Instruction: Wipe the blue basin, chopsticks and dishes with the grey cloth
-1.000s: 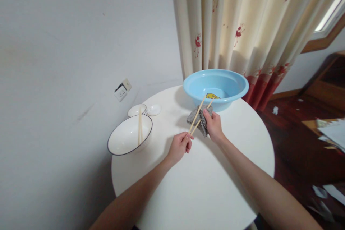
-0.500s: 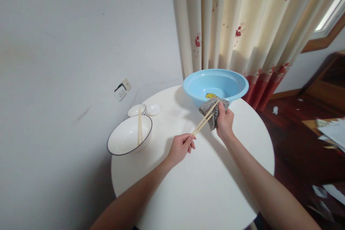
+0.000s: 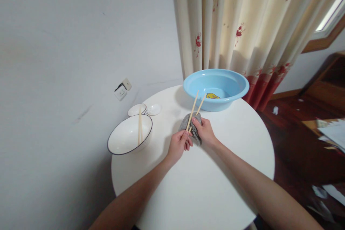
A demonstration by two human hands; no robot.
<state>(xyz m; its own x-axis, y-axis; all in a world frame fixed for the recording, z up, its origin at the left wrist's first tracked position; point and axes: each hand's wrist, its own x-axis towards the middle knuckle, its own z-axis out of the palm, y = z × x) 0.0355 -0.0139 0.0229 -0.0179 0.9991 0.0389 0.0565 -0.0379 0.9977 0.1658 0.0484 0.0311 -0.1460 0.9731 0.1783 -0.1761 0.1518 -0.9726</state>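
Note:
My left hand [image 3: 178, 145] is closed on the near ends of a pair of wooden chopsticks [image 3: 194, 107], which slant up toward a light blue basin [image 3: 215, 87]. My right hand [image 3: 205, 131] is closed on a grey cloth [image 3: 188, 123] wrapped round the chopsticks close to my left hand. Both hands are above the round white table [image 3: 205, 183], just in front of the basin. The basin has a yellow picture on its bottom.
A large white bowl with a dark rim [image 3: 129, 139] holds another pair of chopsticks [image 3: 139, 128] at the table's left. Two small white dishes [image 3: 145, 109] sit behind it. A flowered curtain [image 3: 242, 21] hangs behind the basin. A wall socket [image 3: 122, 89] is on the left wall.
My right hand slid the cloth out to the chopstick tips near the basin, then back down to my left hand. The chopsticks now stand steeper.

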